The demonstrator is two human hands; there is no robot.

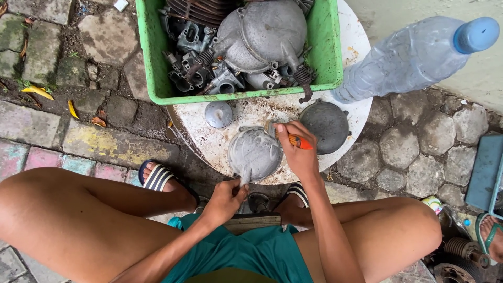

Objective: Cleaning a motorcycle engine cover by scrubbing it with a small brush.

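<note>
Head view, looking down between bare knees onto a round white metal work surface [209, 137], stained and rusted.

At centre: a grey, dome-shaped cast-metal engine cover [254, 153], wet with pale lather, its narrow neck pointing toward 6 o'clock. Long axis from 12 to 6 o'clock.

Left hand [226, 199], at 6 o'clock of the cover: fingers closed round the neck, steadying it at the table edge.

Right hand [298, 152], at 3 o'clock of the cover: fingers closed on an orange-handled brush [294, 140]; brush head toward 10 o'clock, touching the cover's upper right rim. Nearer to the dome than the left hand.

Surroundings: a small grey round metal cap [218, 114] at 11 o'clock, apart from the cover; a darker grey round cover plate [327, 126] at 2 o'clock, just beside the right hand, partly hidden by it; a green plastic crate [152, 57] of greasy carburettors and engine castings at 12 o'clock; a clear plastic bottle with a blue cap [414, 55] at 1 o'clock, leaning over the table edge.

Nearest obstruction to brush travel: the dark plate to the right; crate wall further off.

Below: striped sandals [157, 177] on paving stones.
</note>
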